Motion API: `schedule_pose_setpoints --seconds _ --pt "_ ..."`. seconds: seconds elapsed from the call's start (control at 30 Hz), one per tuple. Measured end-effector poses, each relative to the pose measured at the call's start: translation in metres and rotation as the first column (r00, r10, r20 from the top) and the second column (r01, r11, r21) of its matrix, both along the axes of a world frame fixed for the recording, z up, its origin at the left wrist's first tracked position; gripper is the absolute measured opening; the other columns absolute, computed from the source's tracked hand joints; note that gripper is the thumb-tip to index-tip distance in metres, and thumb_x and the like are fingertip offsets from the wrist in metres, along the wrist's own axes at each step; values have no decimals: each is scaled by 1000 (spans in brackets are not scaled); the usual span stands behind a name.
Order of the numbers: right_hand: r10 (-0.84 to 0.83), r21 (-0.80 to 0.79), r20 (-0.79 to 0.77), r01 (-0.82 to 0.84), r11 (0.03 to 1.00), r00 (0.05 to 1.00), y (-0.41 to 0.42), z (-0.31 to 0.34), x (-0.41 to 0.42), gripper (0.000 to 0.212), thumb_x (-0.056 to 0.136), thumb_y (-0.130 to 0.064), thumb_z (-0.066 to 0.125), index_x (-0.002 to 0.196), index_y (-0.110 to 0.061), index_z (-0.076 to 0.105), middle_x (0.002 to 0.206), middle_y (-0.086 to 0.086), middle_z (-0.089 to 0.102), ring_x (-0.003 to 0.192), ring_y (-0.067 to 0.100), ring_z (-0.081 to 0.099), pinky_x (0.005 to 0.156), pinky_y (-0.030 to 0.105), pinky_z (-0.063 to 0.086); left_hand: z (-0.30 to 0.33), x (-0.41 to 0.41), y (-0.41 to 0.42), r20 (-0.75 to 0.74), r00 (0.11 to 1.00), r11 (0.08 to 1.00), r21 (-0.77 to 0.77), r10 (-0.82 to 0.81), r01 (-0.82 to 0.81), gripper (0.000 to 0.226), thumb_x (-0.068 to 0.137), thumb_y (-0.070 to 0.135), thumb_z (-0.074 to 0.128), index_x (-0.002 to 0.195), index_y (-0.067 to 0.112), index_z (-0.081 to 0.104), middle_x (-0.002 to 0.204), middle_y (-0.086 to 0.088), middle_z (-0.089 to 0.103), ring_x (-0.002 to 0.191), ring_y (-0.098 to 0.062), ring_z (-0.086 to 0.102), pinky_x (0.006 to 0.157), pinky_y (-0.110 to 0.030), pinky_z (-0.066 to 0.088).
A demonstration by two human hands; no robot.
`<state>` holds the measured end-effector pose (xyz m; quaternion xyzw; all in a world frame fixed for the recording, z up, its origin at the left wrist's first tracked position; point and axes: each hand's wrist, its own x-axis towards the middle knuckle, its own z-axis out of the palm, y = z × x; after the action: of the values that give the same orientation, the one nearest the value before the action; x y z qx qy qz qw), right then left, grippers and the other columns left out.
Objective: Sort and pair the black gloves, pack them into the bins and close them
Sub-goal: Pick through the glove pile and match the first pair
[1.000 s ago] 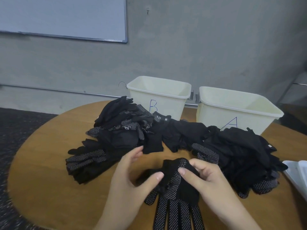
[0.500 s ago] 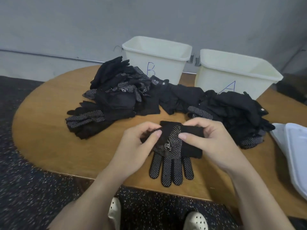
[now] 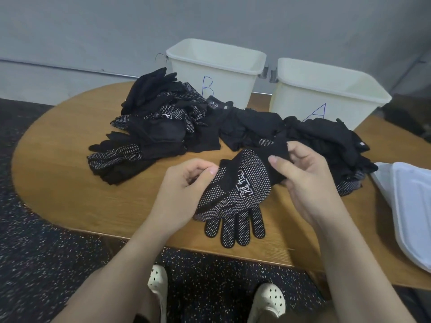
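Near the front edge of the wooden desk (image 3: 58, 178), both hands hold a dotted black glove pair (image 3: 235, 194). Left hand (image 3: 186, 194) pinches the cuff side, fingers (image 3: 211, 171) curled; right hand (image 3: 303, 183) grips the far end, fingers curled round it. Behind lies the glove pile (image 3: 175, 127). Farther back stand bin B (image 3: 214, 66) and bin A (image 3: 326, 89), both open. White lids (image 3: 410, 206) rest at right.

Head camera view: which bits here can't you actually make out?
- Bin B and bin A: floors hidden by their own walls.
- Glove pile: pair count unclear; black gloves overlap.
- White lids: cut by the right edge.
- Dotted gloves: cuff hidden under right hand; left hand covers one edge.
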<state>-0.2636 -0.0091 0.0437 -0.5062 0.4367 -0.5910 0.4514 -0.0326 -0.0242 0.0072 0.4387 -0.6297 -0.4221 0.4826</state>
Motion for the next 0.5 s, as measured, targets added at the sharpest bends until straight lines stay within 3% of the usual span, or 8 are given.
schedule_pose_setpoints --seconds 0.1,0.2,0.4,0.47,0.5 --pt "-64 -29 74 66 997 995 1 5 -3 17 87 -8 68 92 -21 78 101 6 77 96 22 70 82 33 58 1 3 1 -14 998 998 24 61 -60 17 102 17 63 92 22 76 80 3 77 67 -9 71 61 -19 55" --pt "-97 -49 106 102 994 990 1 8 -9 18 89 -9 67 94 -21 79 101 5 77 96 22 70 81 31 58 2 9 -1 45 980 979 -66 194 -191 18 102 15 62 87 18 72 67 2 68 51 -4 57 55 -16 48" --pt "-121 -48 94 126 991 988 3 8 -9 15 89 -11 69 96 -19 79 102 6 77 97 24 70 84 35 58 7 2 10 53 961 949 -178 271 -258 13 100 26 61 91 24 70 74 10 67 67 -5 62 65 -18 49" --pt "-107 -59 99 113 992 989 4 8 -8 16 90 -11 69 99 -18 80 105 8 77 99 26 70 88 36 58 10 -6 17 79 975 965 -180 206 -190 12 94 38 65 101 30 70 89 15 69 84 -6 65 75 -17 50" --pt "-92 -63 97 98 993 991 4 8 -7 16 90 -11 69 100 -18 80 106 9 77 101 27 70 88 37 58 10 -11 20 115 979 974 -176 166 -144 26 90 47 67 113 34 68 100 19 69 96 -6 65 82 -17 49"
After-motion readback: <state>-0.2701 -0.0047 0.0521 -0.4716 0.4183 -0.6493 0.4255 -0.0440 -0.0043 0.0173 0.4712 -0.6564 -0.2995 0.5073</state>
